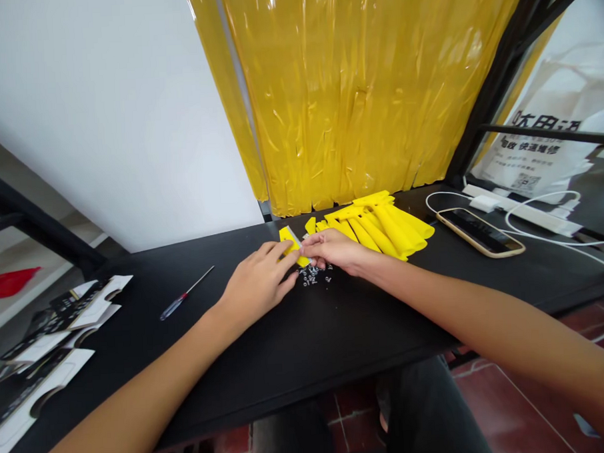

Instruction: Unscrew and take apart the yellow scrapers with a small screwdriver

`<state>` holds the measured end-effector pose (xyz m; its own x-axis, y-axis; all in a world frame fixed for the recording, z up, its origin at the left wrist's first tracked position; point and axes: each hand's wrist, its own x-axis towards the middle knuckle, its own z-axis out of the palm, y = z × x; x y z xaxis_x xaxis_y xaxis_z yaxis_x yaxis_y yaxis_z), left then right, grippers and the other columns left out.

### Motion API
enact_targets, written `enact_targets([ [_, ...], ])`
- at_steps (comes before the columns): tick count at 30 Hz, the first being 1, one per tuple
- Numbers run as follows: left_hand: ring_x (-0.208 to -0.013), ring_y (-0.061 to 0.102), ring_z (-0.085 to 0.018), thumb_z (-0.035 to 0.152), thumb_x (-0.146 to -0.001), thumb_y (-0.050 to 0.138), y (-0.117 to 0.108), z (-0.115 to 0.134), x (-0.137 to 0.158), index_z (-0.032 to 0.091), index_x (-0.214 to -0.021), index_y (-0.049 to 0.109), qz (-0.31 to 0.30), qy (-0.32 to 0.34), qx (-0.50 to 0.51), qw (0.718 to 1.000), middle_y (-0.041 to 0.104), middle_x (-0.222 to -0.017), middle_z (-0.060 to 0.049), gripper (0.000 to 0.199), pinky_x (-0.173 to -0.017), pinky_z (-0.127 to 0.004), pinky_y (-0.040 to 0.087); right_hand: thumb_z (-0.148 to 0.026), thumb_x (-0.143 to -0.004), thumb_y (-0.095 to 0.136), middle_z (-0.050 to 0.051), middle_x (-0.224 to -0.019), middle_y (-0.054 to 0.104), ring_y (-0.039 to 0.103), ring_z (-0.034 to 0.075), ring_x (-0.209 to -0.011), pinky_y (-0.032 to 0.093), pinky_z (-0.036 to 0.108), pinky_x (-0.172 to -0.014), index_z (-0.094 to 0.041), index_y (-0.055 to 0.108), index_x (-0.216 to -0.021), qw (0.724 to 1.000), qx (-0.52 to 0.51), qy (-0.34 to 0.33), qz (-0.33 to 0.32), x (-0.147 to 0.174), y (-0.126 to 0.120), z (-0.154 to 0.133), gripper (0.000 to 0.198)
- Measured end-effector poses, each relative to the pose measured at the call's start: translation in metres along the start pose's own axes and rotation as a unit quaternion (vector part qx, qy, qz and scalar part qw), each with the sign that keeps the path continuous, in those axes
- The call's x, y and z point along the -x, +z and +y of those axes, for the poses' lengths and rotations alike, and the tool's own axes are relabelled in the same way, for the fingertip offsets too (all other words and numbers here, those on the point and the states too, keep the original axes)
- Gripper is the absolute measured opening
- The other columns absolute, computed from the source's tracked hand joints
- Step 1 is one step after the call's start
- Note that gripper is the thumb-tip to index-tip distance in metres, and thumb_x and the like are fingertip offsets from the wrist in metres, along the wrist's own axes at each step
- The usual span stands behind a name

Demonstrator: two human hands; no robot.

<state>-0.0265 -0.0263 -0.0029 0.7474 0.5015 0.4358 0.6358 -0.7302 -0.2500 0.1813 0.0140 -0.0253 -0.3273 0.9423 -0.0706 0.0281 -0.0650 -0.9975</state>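
Observation:
A small yellow piece [286,235] with a grey strip along one edge lies on the black table at centre. My left hand [257,275] holds it down, the fingers laid over its near part and the thumb apart on the table side. Against the grey strip, my right hand [330,248] is closed in a pinch; what sits between its fingertips is hidden. Many tiny shiny metal parts [311,277] are scattered just below both hands. Beyond my right wrist lies a pile of yellow folded pieces [385,226].
A screwdriver [187,293] lies left of my left hand. Black-and-white cardboard packages [61,337] are stacked at the left edge. On the right are a phone [480,232], a white power strip [524,210] with cables and a white printed bag [533,129]. Yellow plastic curtain strips [356,90] hang behind.

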Motion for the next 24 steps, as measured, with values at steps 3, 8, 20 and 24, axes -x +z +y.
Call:
enact_targets([
  [3,-0.114,0.062,-0.028,0.023,-0.099,0.052,0.001,0.002,-0.001,0.017,-0.123,0.062,0.013,0.019,-0.041,0.999,0.068,-0.126,-0.012,0.027,-0.085,-0.039,0.057,-0.015,-0.084,0.071,-0.001,-0.055,0.058,0.048,0.008,-0.047,0.038,0.020,-0.044,-0.015,0.068,-0.075,1.000,-0.012,0.009,0.003,0.004,0.003,-0.003,0.009],
  [8,-0.098,0.069,-0.024,0.014,-0.097,0.051,-0.003,0.001,-0.001,0.016,-0.102,0.068,0.044,0.029,-0.095,0.994,0.073,-0.117,-0.010,0.017,-0.064,-0.030,0.055,-0.017,-0.082,0.073,-0.001,-0.059,0.058,0.052,0.008,-0.053,0.045,0.020,-0.050,-0.015,0.066,-0.076,0.997,-0.071,0.024,0.001,0.014,0.015,-0.010,0.010],
  [20,-0.085,0.073,-0.021,0.030,-0.088,0.066,0.001,-0.021,-0.002,0.022,-0.098,0.072,0.097,-0.231,0.242,0.937,0.078,-0.099,-0.005,0.014,-0.075,-0.031,0.057,-0.024,-0.087,0.064,0.006,-0.087,0.073,0.062,0.017,-0.078,0.042,0.031,-0.070,-0.020,0.075,-0.084,0.839,0.492,-0.234,0.002,0.011,-0.043,-0.033,0.012],
  [24,-0.067,0.073,-0.023,0.033,-0.075,0.079,-0.003,-0.024,-0.010,0.019,-0.082,0.066,0.098,-0.380,0.477,0.787,0.075,-0.081,-0.006,0.021,-0.055,-0.030,0.057,-0.021,-0.089,0.060,0.004,-0.089,0.074,0.063,0.016,-0.075,0.040,0.029,-0.067,-0.021,0.075,-0.089,0.791,0.548,-0.255,-0.092,0.013,-0.051,-0.034,0.015],
])
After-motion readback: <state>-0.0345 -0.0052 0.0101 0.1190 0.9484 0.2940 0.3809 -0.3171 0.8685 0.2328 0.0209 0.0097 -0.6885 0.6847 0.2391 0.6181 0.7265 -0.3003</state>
